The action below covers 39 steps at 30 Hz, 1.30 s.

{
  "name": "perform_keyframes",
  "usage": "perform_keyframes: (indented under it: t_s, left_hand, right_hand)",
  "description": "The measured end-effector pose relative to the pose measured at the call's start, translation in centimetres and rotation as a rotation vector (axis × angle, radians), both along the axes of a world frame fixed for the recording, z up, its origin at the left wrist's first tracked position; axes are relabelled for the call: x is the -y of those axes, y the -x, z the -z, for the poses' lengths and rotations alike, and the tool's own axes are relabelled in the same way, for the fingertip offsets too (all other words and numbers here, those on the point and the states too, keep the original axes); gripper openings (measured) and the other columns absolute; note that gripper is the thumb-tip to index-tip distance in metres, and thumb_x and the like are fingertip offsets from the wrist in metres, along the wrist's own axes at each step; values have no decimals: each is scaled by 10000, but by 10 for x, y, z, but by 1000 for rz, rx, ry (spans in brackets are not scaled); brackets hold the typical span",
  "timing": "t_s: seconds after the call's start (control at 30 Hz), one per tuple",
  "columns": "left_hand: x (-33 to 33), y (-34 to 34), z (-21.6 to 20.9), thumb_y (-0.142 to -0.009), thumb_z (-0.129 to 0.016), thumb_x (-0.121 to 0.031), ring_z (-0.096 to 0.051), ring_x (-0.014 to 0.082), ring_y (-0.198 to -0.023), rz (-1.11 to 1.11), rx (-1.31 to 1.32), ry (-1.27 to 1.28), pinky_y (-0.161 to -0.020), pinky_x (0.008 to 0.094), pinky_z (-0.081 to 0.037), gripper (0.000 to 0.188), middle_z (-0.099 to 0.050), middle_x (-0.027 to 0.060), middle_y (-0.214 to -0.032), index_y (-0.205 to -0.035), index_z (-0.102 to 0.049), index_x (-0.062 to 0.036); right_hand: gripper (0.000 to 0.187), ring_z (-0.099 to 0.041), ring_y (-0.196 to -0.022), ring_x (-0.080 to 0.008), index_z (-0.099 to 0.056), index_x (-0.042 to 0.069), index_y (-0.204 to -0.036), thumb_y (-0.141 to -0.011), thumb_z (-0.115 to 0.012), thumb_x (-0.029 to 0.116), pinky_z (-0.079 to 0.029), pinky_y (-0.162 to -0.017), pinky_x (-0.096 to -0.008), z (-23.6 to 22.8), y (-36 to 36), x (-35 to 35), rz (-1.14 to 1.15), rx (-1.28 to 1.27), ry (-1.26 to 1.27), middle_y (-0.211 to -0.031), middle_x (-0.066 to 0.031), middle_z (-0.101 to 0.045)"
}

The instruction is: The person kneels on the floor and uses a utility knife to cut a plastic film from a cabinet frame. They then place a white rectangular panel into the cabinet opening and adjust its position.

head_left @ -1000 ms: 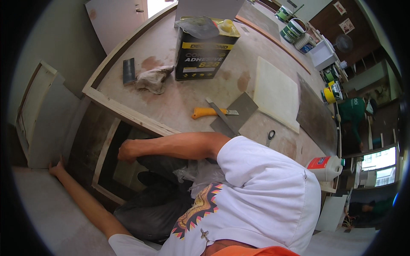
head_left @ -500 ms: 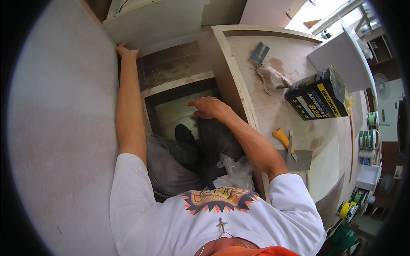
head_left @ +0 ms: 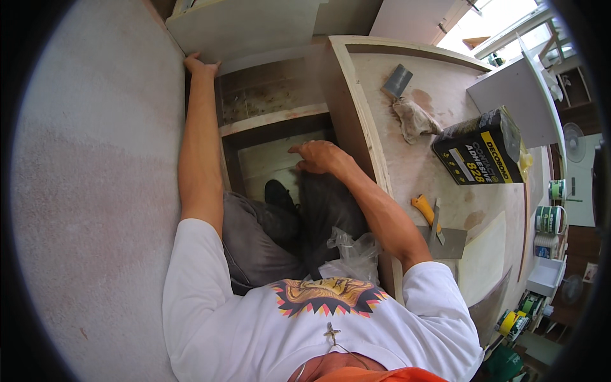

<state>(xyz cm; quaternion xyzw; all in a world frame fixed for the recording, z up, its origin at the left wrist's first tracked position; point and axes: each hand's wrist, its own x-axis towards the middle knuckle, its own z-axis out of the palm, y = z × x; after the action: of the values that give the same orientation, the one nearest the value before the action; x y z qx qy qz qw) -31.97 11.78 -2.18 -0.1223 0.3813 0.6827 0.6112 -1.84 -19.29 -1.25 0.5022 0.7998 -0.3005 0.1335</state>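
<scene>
My left hand (head_left: pixel 201 65) is stretched far forward to the lower edge of a pale upright panel (head_left: pixel 248 32), close to the corner with the left wall. Its thumb and fingers are spread and touch that edge; some fingertips are hard to see. Over my raised knee lies my right hand (head_left: pixel 318 156), holding nothing, its index finger pointing left. Beneath both hands is an open wooden cabinet frame (head_left: pixel 280 120), with a crossbar between its compartments. My dark shoe (head_left: pixel 279 194) stands inside the nearer compartment.
A wooden worktop (head_left: pixel 407 175) at right bears a black adhesive can (head_left: pixel 478 148), a crumpled rag (head_left: pixel 417 121), a grey scraper blade (head_left: pixel 398 81), a yellow-handled knife (head_left: pixel 428 213) and a flat metal plate (head_left: pixel 449 242). A plain wall panel (head_left: pixel 95 191) rises close on my left. Clear plastic (head_left: pixel 356 251) lies by my hip.
The view has shifted slightly, so the scene sits a little further right. Both hands keep their places, the left at the panel's edge and the right over my knee.
</scene>
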Motion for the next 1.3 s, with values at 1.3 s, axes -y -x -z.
perform_keyframes:
  t_s: [1.3]
  left_hand:
    - [13,-1,-11,-752,-608,-197,-258,426,-1481,12,-22,7,-1227,635,-212,851,-280,208,-1593,-1541,-332,-37]
  right_hand:
    - [619,-651,-1203,-364,-475,199,-1531,-955,-660,333,-532,-1016,-470,4,-2,0,-33,5,16,-1298,-175,-684]
